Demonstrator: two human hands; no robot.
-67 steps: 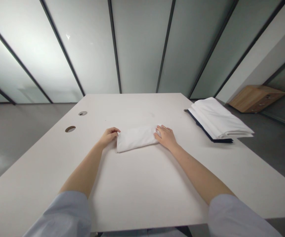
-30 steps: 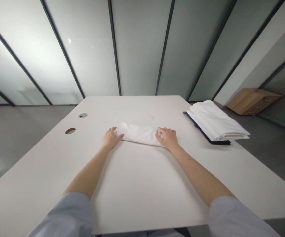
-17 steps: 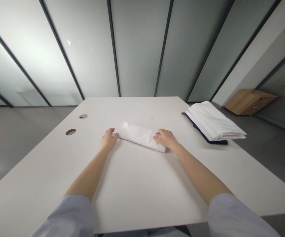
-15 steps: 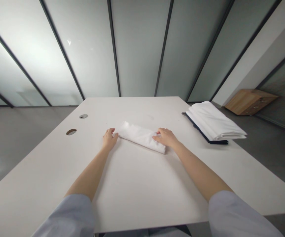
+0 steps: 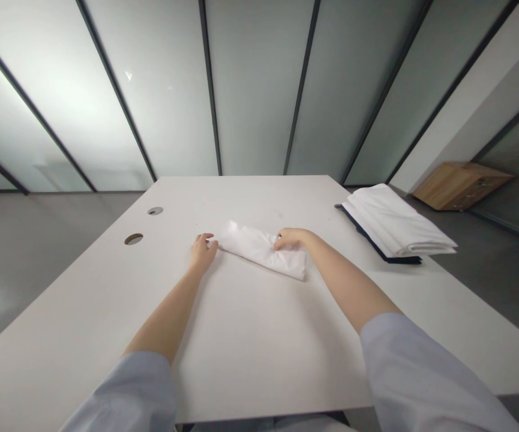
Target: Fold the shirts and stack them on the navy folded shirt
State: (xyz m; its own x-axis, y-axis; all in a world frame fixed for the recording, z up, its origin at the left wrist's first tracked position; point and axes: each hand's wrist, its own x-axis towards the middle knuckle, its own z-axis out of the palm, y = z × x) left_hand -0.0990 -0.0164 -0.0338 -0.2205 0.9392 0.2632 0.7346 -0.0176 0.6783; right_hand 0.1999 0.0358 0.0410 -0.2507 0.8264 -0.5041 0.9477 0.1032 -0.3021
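A folded white cloth (image 5: 254, 246) lies slantwise on the white table, its right end nearer to me. My right hand (image 5: 293, 237) pinches its upper layer right of the middle, where the fabric puckers around the thumb and fingertips. At the far-left end of the cloth is my left hand (image 5: 204, 251), its thumb and curled fingers around the corner. The fingertips there are small and partly hidden.
A stack of folded white fabric (image 5: 396, 221) rests on a dark folded piece (image 5: 403, 260) by the table's right edge. Two round cable holes, one open (image 5: 134, 239) and one capped (image 5: 155, 210), are at the left. A wooden cabinet (image 5: 459, 185) stands on the floor beyond.
My right hand has moved left and slightly up along the cloth, and its fingers have closed on the top layer, wrinkling it. My left hand stays at the left end.
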